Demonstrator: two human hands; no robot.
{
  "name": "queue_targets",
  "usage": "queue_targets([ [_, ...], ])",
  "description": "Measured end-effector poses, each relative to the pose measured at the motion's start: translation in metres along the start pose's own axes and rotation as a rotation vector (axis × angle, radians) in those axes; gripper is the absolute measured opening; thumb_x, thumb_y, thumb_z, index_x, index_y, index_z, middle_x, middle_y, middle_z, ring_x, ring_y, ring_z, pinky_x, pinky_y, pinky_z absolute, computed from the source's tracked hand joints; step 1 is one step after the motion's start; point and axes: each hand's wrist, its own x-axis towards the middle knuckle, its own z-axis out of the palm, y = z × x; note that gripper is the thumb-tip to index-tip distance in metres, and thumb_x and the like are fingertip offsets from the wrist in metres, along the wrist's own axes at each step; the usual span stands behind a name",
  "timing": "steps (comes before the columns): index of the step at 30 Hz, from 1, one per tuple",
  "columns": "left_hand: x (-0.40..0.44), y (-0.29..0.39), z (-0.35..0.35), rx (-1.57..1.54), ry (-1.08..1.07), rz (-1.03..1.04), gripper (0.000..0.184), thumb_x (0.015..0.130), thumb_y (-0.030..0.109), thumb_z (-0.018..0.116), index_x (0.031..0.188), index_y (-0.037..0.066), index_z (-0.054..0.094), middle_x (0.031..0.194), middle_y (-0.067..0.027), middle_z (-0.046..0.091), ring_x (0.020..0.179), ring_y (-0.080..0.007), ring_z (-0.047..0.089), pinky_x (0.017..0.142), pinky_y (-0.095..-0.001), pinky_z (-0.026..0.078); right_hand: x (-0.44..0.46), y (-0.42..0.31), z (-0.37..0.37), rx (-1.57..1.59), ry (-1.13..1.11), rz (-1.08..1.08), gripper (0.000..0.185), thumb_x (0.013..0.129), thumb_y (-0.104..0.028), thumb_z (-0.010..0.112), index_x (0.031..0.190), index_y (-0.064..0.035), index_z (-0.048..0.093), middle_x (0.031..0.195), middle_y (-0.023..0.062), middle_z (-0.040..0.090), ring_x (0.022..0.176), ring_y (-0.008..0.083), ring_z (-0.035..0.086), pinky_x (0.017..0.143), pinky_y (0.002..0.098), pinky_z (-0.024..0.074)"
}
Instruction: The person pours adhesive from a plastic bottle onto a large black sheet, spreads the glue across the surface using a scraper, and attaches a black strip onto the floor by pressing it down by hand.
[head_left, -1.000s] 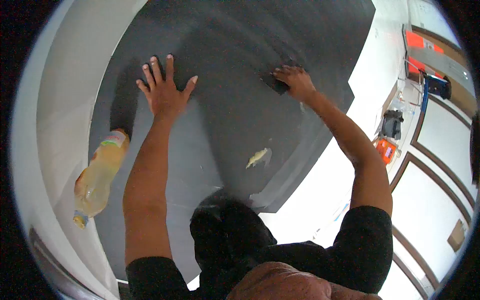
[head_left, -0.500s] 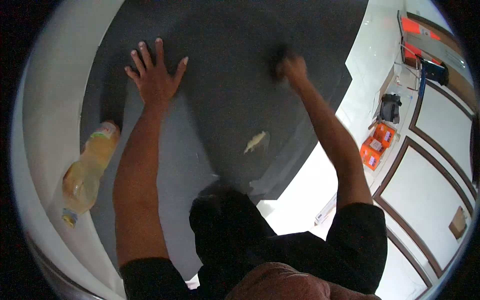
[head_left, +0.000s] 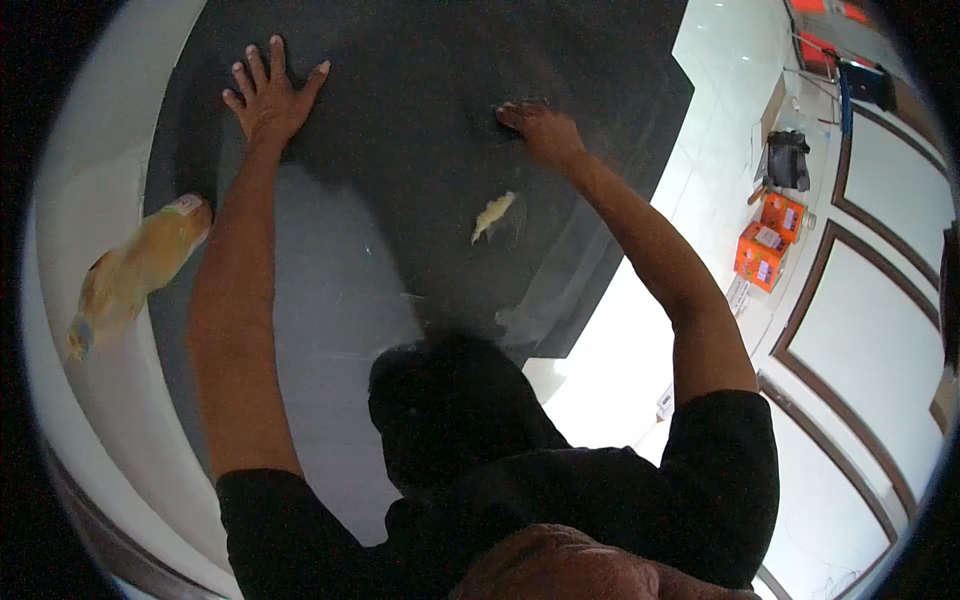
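My left hand (head_left: 268, 98) lies flat on a dark grey sheet (head_left: 400, 120), fingers spread, holding nothing. Farther right, my right hand (head_left: 545, 133) presses low on the same sheet with its fingers bent together. Something dark seems to be under those fingers, but it blends into the sheet and I cannot make it out. Between my right hand and my knee sits a pale yellow, paste-like smear (head_left: 493, 217). A plastic bottle (head_left: 140, 265) of yellowish contents is beside my left forearm, near the sheet's left edge.
A white curved ledge (head_left: 105, 190) borders the sheet on the left. Glossy white floor (head_left: 640, 230) lies to the right, with orange boxes (head_left: 762, 255) and a dark bag (head_left: 788, 160) beyond. White panels with brown frames (head_left: 850, 310) line the far right.
My right hand has moved left over the sheet and is no longer blurred. My left hand stays flat. The whole view has shifted, so the smear and bottle appear higher and farther left.
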Motion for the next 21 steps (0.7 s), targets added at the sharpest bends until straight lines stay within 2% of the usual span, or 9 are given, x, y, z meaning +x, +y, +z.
queue_targets([
  [2, -0.037, 0.007, -0.015, -0.058, -0.087, 0.022, 0.092, 0.089, 0.075, 0.046, 0.157, 0.017, 0.026, 0.162, -0.0208, 0.018, 0.15, -0.043, 0.013, 0.118, -0.0625, 0.013, -0.028, -0.006, 0.007, 0.015, 0.041, -0.022, 0.049, 0.094, -0.004, 0.054, 0.139, -0.0222, 0.056, 0.14, 0.0035, 0.059, 0.122, 0.0303, 0.06, 0.1, 0.0463, 0.0518],
  [5, -0.141, 0.032, -0.053, -0.392, -0.161, -0.083, 0.084, 0.094, 0.058, 0.057, 0.153, 0.004, 0.032, 0.162, -0.0205, 0.019, 0.15, -0.0416, 0.016, 0.12, -0.0547, 0.017, -0.077, -0.025, 0.006, -0.04, -0.176, 0.07, 0.046, 0.097, -0.008, 0.051, 0.14, -0.0214, 0.055, 0.137, 0.0047, 0.061, 0.118, 0.0305, 0.062, 0.097, 0.0453, 0.0526],
  [8, -0.24, 0.024, -0.082, -0.762, -0.083, -0.451, 0.087, 0.09, 0.051, 0.068, 0.148, -0.003, 0.034, 0.145, -0.0267, 0.042, 0.14, -0.0414, 0.033, 0.117, -0.0548, 0.024, -0.117, -0.029, 0.02, -0.03, -0.058, 0.066, 0.039, 0.099, -0.014, 0.05, 0.137, -0.019, 0.057, 0.124, 0.0095, 0.067, 0.109, 0.0333, 0.065, 0.092, 0.0465, 0.0534],
  [10, -0.27, 0.004, -0.107, -0.898, 0.026, -0.748, 0.1, 0.084, 0.05, 0.076, 0.149, -0.007, 0.025, 0.143, -0.0304, 0.039, 0.138, -0.0405, 0.035, 0.116, -0.0552, 0.027, -0.135, -0.036, -0.001, 0.431, -0.336, 0.406, 0.034, 0.1, -0.019, 0.052, 0.133, -0.0167, 0.058, 0.118, 0.0146, 0.068, 0.103, 0.0368, 0.067, 0.09, 0.049, 0.0527],
  [12, -0.271, -0.023, -0.129, -0.822, 0.182, -0.893, 0.114, 0.076, 0.046, 0.085, 0.149, -0.009, 0.017, 0.148, -0.0327, 0.029, 0.14, -0.041, 0.03, 0.117, -0.0559, 0.027, -0.17, -0.026, 0.019, 0.447, -0.168, 0.462, 0.036, 0.099, -0.024, 0.052, 0.135, -0.019, 0.056, 0.11, 0.0166, 0.069, 0.099, 0.0391, 0.067, 0.083, 0.0519, 0.0525],
  [13, -0.265, -0.045, -0.135, -0.649, 0.232, -0.852, 0.12, 0.072, 0.044, 0.089, 0.149, -0.009, 0.014, 0.149, -0.0333, 0.024, 0.141, -0.0415, 0.028, 0.118, -0.0563, 0.026, -0.184, -0.025, 0.029, 0.468, 0.005, 0.531, 0.039, 0.099, -0.028, 0.053, 0.137, -0.0212, 0.054, 0.102, 0.0186, 0.069, 0.094, 0.0414, 0.068, 0.077, 0.0548, 0.0522],
  [16, -0.22, -0.083, -0.15, -0.614, 0.352, -0.609, 0.12, 0.068, 0.037, 0.093, 0.148, -0.009, 0.017, 0.151, -0.0327, 0.017, 0.143, -0.0421, 0.022, 0.118, -0.0571, 0.026, -0.194, -0.034, 0.022, 0.477, -0.034, 0.64, 0.036, 0.099, -0.026, 0.053, 0.134, -0.0178, 0.054, 0.11, 0.0181, 0.068, 0.1, 0.0404, 0.067, 0.081, 0.0536, 0.053],
  [20, -0.166, -0.089, -0.17, -0.821, 0.39, -0.437, 0.104, 0.069, 0.034, 0.093, 0.143, -0.006, 0.031, 0.143, -0.027, 0.036, 0.135, -0.0372, 0.038, 0.115, -0.0542, 0.034, -0.184, -0.033, 0.034, 0.413, 0.142, 0.468, 0.036, 0.097, -0.025, 0.054, 0.133, -0.0146, 0.055, 0.118, 0.0176, 0.066, 0.105, 0.0396, 0.065, 0.083, 0.0532, 0.0537],
  [21, -0.159, -0.085, -0.172, -0.961, 0.387, -0.4, 0.097, 0.07, 0.033, 0.093, 0.14, -0.005, 0.036, 0.14, -0.0244, 0.043, 0.132, -0.0355, 0.044, 0.114, -0.0523, 0.037, -0.168, -0.036, 0.026, 0.396, -0.024, 0.504, 0.036, 0.099, -0.02, 0.05, 0.134, -0.0123, 0.054, 0.125, 0.0173, 0.063, 0.111, 0.0385, 0.063, 0.088, 0.0527, 0.0514],
])
